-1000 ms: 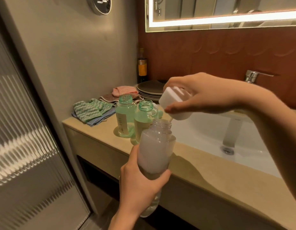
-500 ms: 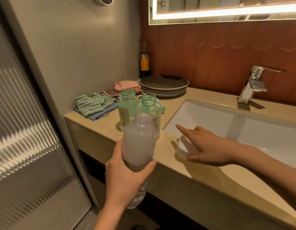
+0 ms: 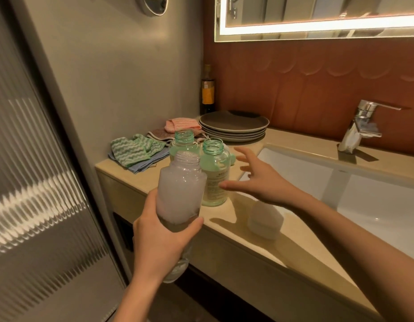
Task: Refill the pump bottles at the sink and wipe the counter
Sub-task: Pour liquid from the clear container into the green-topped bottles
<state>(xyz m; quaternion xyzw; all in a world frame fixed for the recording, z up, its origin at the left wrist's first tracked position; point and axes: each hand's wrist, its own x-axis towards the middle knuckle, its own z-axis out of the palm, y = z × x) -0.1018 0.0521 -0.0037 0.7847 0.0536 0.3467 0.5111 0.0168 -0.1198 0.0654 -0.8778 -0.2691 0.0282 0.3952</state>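
Just off the front edge of the counter (image 3: 247,247), the left hand (image 3: 162,240) grips a clear bottle (image 3: 181,189) around its lower half; its neck is uncapped and the inside looks white and foamy. The right hand (image 3: 261,180) is empty, fingers spread loose, hovering beside two uncapped green bottles (image 3: 215,177) standing on the counter (one just behind the other). A white cap (image 3: 265,220) lies by the sink (image 3: 364,205) rim, under the right wrist. Cloths (image 3: 131,149) and stacked plates (image 3: 234,125) sit further back.
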